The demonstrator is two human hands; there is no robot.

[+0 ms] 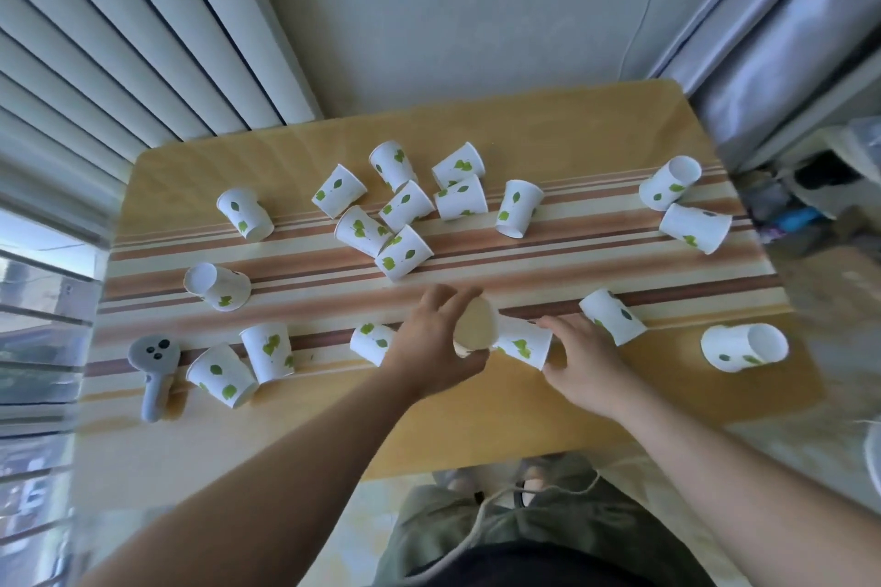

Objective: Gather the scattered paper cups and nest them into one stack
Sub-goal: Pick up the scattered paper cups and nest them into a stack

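Several white paper cups with green leaf prints lie scattered over the striped table (476, 419). My left hand (431, 348) grips one cup (474, 324) with its open mouth facing me. My right hand (584, 350) holds a second cup (524, 343) lying on its side, its base pointing toward the first cup's mouth. Another cup (372, 341) lies just left of my left hand, and one (612, 315) sits by my right hand's fingers. A cluster of cups (405, 210) lies at the table's middle back.
A grey handheld controller (155, 374) lies at the table's front left, beside two cups (248, 362). Two cups (684, 205) sit at the far right and one (743, 346) near the right edge. Blinds hang left, a curtain right.
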